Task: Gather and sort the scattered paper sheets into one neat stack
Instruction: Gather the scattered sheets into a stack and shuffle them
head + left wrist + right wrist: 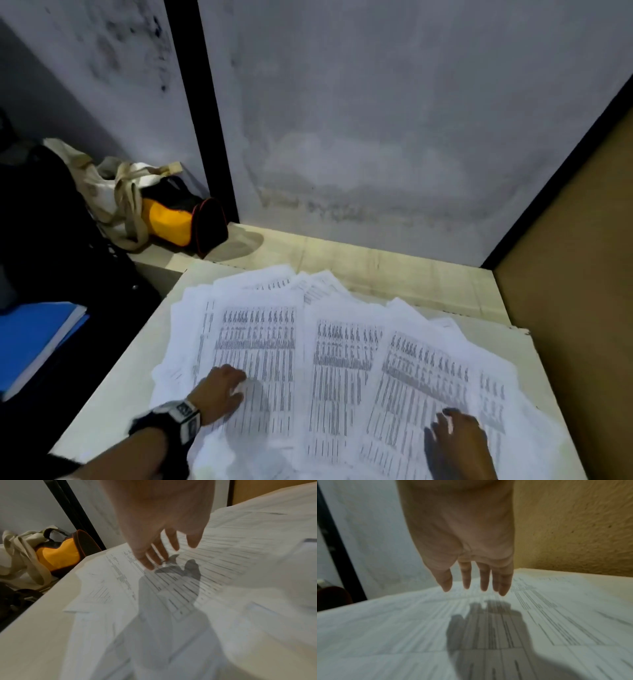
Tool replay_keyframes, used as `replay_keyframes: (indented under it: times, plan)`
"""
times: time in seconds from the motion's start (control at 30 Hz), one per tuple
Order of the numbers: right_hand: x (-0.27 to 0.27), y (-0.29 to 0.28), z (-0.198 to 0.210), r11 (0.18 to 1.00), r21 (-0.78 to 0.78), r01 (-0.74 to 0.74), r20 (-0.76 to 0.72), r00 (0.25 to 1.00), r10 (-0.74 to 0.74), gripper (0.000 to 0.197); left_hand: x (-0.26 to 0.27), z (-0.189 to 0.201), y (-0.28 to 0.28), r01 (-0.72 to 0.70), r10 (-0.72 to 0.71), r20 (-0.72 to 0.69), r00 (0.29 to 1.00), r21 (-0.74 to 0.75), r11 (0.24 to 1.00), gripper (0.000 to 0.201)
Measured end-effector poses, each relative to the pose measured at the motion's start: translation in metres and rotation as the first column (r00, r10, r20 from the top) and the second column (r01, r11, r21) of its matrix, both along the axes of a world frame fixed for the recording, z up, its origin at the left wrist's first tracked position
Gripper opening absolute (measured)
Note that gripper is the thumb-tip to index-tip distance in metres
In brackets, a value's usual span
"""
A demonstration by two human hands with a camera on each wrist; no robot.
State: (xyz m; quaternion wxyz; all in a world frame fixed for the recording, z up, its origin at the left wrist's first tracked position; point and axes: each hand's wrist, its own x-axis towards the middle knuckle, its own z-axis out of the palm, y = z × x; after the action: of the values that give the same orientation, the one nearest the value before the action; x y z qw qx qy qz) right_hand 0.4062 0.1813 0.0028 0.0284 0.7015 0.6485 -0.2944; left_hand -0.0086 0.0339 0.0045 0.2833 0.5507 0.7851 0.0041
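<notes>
Printed sheets (342,359) cover the table (113,404) by stained wall (376,137); left hand (219,394), right hand (457,442) released, perhaps touching.

Spread printed sheets (223,563), left hand (163,513) above, fingers straight, orange bag (56,555) behind

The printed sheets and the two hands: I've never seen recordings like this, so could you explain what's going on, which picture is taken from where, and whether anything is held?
No machine here: a person wears three cameras. The wide overview comes from the head; the other two look along each wrist at the fingers. The left hand and right hand are spread over loose printed sheets fanned across a pale table. Neither holds anything; the fingers are fairly straight. Beside the table lie an orange-and-black bag, a cloth bag and a blue folder.
</notes>
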Motion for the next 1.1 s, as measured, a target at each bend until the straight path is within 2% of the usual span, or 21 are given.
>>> replay_keyframes:
  times: [0.1, 0.2, 0.3, 0.33, 0.4, 0.5, 0.57, 0.63, 0.67, 0.7, 0.77, 0.8, 0.9, 1.0, 1.03, 1.1]
  plan:
    - [-0.006, 0.006, 0.004, 0.982, -0.051, 0.182, 0.121, 0.977, -0.175, 0.053, -0.003, -0.013, 0.019, -0.075, 0.066, -0.100, 0.993, -0.087, 0.993, 0.053]
    - [0.000, 0.012, -0.004, 0.930, -0.026, 0.366, 0.179, 0.917, -0.356, 0.077, -0.009, -0.020, 0.029, -0.255, 0.240, -0.169, 0.956, -0.071, 0.964, 0.067]
    - [0.002, 0.022, -0.006, 0.885, -0.053, 0.463, 0.223, 0.869, -0.441, 0.112, -0.016, -0.029, 0.030, -0.529, 0.516, -0.164, 0.840, -0.041, 0.848, 0.087]
    - [-0.002, 0.023, -0.010, 0.879, -0.054, 0.474, 0.225, 0.863, -0.452, 0.117, -0.017, -0.030, 0.030, -0.603, 0.591, -0.154, 0.792, -0.042, 0.797, 0.095]
    - [-0.012, 0.027, -0.011, 0.883, -0.063, 0.465, 0.251, 0.864, -0.437, 0.113, -0.023, -0.033, 0.034, -0.704, 0.691, -0.150, 0.707, -0.057, 0.708, 0.105]
    - [-0.018, 0.030, -0.003, 0.904, -0.071, 0.422, 0.296, 0.874, -0.385, 0.095, -0.032, -0.034, 0.041, -0.771, 0.753, -0.180, 0.633, -0.063, 0.633, 0.100]
    - [-0.018, 0.031, 0.002, 0.897, -0.099, 0.430, 0.251, 0.883, -0.396, 0.090, -0.032, -0.032, 0.044, -0.793, 0.775, -0.174, 0.607, -0.076, 0.604, 0.097]
    - [-0.022, 0.027, 0.002, 0.904, -0.117, 0.410, 0.147, 0.908, -0.393, 0.086, -0.029, -0.036, 0.047, -0.809, 0.807, -0.067, 0.587, -0.077, 0.582, 0.089]
    - [-0.027, 0.023, 0.000, 0.916, -0.114, 0.385, 0.094, 0.922, -0.375, 0.085, -0.025, -0.037, 0.048, -0.805, 0.806, -0.007, 0.592, -0.062, 0.590, 0.083]
    - [-0.033, 0.018, -0.001, 0.931, -0.105, 0.349, 0.052, 0.937, -0.345, 0.083, -0.022, -0.039, 0.049, -0.776, 0.777, 0.029, 0.629, -0.034, 0.630, 0.077]
    - [-0.045, 0.012, -0.005, 0.952, -0.085, 0.293, -0.015, 0.955, -0.295, 0.083, -0.016, -0.037, 0.047, -0.693, 0.694, 0.034, 0.720, -0.017, 0.720, 0.072]
    - [-0.049, 0.009, -0.006, 0.956, -0.082, 0.282, -0.041, 0.957, -0.286, 0.083, -0.014, -0.037, 0.046, -0.678, 0.678, 0.019, 0.735, -0.002, 0.735, 0.073]
    - [-0.058, 0.004, -0.008, 0.945, -0.049, 0.322, -0.038, 0.945, -0.324, 0.078, -0.005, -0.031, 0.042, -0.742, 0.739, 0.064, 0.671, 0.040, 0.669, 0.087]
    - [-0.072, -0.002, -0.009, 0.957, -0.083, 0.278, -0.136, 0.948, -0.287, 0.059, 0.007, -0.029, 0.048, -0.773, 0.747, 0.255, 0.613, 0.003, 0.634, 0.085]
    - [-0.077, -0.005, -0.009, 0.965, -0.105, 0.240, -0.161, 0.954, -0.254, 0.056, 0.010, -0.031, 0.049, -0.746, 0.719, 0.288, 0.633, -0.021, 0.665, 0.080]
    - [-0.085, -0.007, -0.009, 0.981, -0.099, 0.170, -0.133, 0.974, -0.182, 0.064, 0.018, -0.029, 0.051, -0.677, 0.664, 0.264, 0.700, -0.050, 0.734, 0.072]
